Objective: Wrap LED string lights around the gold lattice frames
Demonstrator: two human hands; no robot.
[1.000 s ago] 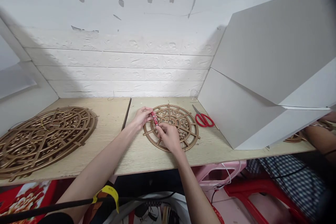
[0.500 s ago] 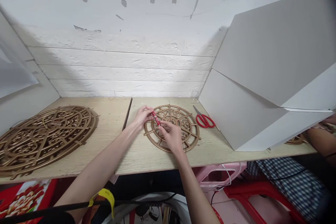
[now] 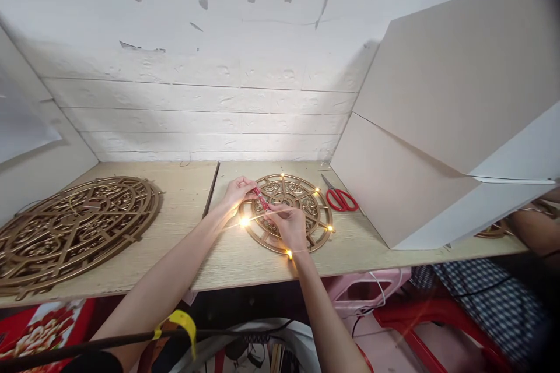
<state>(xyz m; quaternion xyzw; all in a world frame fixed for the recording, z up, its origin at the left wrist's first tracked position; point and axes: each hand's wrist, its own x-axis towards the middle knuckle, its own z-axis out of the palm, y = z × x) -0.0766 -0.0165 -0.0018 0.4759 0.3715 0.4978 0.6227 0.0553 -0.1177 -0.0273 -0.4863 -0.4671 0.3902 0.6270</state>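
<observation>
A small round gold lattice disc (image 3: 306, 198) lies on the wooden table (image 3: 184, 233), and several tiny warm lights now glow around its rim. Above its left part, my left hand (image 3: 238, 191) and my right hand (image 3: 287, 224) are both closed on a small red tube-shaped piece (image 3: 261, 199), one at each end. A thin wire runs from it toward the lights.
A larger gold lattice disc (image 3: 74, 230) lies at the table's left. Red-handled scissors (image 3: 339, 198) rest right of the small disc. A grey cardboard partition (image 3: 437, 128) stands on the right; another person's arm (image 3: 531, 233) shows behind it. Red and pink stools sit below.
The small lights around the disc have come on; they were dark in both earlier frames. My hands stay on the red piece, nearly unmoved.
</observation>
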